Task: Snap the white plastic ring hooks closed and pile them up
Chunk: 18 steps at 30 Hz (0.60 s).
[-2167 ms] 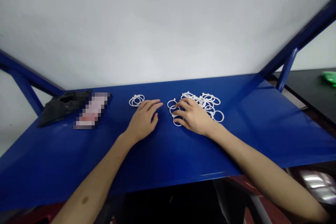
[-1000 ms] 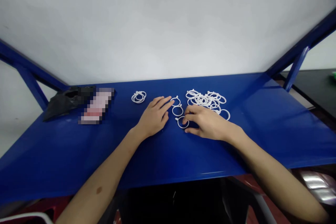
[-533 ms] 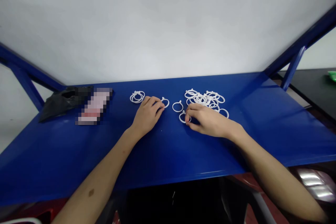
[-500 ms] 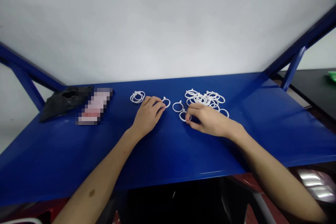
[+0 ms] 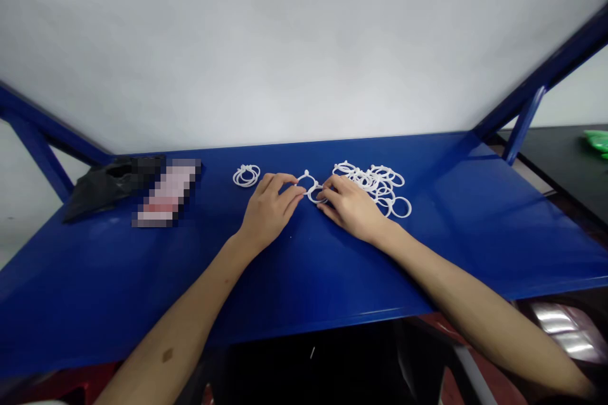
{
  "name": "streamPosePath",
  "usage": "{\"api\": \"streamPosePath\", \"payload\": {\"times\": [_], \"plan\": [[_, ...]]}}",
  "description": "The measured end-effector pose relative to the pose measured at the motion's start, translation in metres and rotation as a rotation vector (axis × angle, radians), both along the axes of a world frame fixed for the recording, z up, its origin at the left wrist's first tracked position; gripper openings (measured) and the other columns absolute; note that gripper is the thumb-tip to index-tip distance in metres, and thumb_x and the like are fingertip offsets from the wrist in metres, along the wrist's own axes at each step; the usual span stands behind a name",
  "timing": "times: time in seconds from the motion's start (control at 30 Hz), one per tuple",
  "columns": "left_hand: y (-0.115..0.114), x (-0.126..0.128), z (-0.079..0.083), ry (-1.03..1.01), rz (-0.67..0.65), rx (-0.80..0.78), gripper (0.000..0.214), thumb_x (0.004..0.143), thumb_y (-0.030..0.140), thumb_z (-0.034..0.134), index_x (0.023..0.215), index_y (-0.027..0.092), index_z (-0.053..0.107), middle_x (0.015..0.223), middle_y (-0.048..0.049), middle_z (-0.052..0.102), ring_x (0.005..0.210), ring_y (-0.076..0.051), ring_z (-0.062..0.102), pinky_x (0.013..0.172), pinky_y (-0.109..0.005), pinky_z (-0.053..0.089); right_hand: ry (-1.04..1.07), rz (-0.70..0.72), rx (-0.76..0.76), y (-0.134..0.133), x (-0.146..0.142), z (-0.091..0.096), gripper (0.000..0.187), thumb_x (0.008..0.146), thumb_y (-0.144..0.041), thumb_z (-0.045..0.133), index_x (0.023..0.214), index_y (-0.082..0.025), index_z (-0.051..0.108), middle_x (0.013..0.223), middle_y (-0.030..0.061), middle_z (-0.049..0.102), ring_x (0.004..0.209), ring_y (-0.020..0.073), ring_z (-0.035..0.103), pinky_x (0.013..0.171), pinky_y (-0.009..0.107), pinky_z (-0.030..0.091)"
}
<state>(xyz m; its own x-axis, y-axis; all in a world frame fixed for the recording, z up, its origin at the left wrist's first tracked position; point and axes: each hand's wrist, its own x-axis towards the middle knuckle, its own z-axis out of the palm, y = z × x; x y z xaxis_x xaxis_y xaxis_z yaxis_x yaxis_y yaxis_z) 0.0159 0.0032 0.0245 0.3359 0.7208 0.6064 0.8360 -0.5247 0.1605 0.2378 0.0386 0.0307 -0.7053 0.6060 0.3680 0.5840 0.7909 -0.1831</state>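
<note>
Between my hands, two thin white rings with small knobs overlap just above the blue tabletop or on it; I cannot tell which. My left hand (image 5: 272, 205) pinches the edge of the left white ring (image 5: 306, 173) with thumb and fingers. The right white ring (image 5: 312, 197) is held at its right side by the fingertips of my right hand (image 5: 355, 207). Just behind and right of that hand lies a loose pile of similar white rings (image 5: 380, 182). A smaller group of white rings (image 5: 246, 176) rests left of my left hand.
The blue tabletop (image 5: 304, 266) meets a pale wall (image 5: 304, 63), with blue slanted braces at both ends. A black plastic bag (image 5: 102, 186) and a blurred-out pinkish item (image 5: 168, 193) lie at the left. A dark surface with a green item (image 5: 597, 141) stands at the far right.
My right hand has moved left with a ring, bringing it against the ring at my left hand. The single rings between the hands now overlap there.
</note>
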Motion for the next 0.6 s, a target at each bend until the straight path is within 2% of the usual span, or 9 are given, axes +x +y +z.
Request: {"api": "streamPosePath", "payload": {"times": [0.2,0.3,0.43,0.6], "plan": [[0.001,0.005,-0.004,0.081,-0.005,-0.025,0.022,0.101,0.027,0.051,0.103,0.026,0.073,0.111,-0.0061,0.065,0.102,-0.022,0.056,0.093,-0.039,0.051,0.062,-0.071,0.014,-0.003,0.008,0.009,0.025,0.101,-0.027,0.046,0.106,-0.014,0.066,0.108,0.0151,0.062,0.099,0.0269,0.06,0.087,0.042,0.052],[0.003,0.009,-0.009,0.11,-0.014,-0.072,0.025,0.101,0.027,0.05,0.104,0.027,0.075,0.113,-0.0066,0.065,0.102,-0.023,0.056,0.091,-0.039,0.051,0.089,-0.09,-0.061,-0.007,0.008,0.011,0.026,0.098,-0.026,0.05,0.118,-0.013,0.06,0.115,0.016,0.06,0.099,0.0263,0.063,0.083,0.041,0.056],[0.003,0.01,-0.014,0.098,-0.014,-0.143,0.027,0.102,0.03,0.047,0.108,0.025,0.073,0.117,-0.0089,0.064,0.102,-0.024,0.058,0.092,-0.041,0.052,0.058,-0.071,-0.169,-0.009,0.005,0.009,0.037,0.098,-0.025,0.052,0.133,-0.016,0.051,0.126,0.0167,0.057,0.1,0.0254,0.065,0.084,0.042,0.058],[0.004,0.008,-0.017,0.07,-0.026,-0.203,0.025,0.1,0.029,0.052,0.115,0.022,0.07,0.117,-0.0092,0.069,0.108,-0.026,0.059,0.095,-0.045,0.052,-0.027,-0.022,-0.172,-0.005,0.0,0.004,0.025,0.1,-0.02,0.049,0.121,-0.013,0.06,0.118,0.016,0.059,0.104,0.0258,0.063,0.092,0.043,0.055]]}}
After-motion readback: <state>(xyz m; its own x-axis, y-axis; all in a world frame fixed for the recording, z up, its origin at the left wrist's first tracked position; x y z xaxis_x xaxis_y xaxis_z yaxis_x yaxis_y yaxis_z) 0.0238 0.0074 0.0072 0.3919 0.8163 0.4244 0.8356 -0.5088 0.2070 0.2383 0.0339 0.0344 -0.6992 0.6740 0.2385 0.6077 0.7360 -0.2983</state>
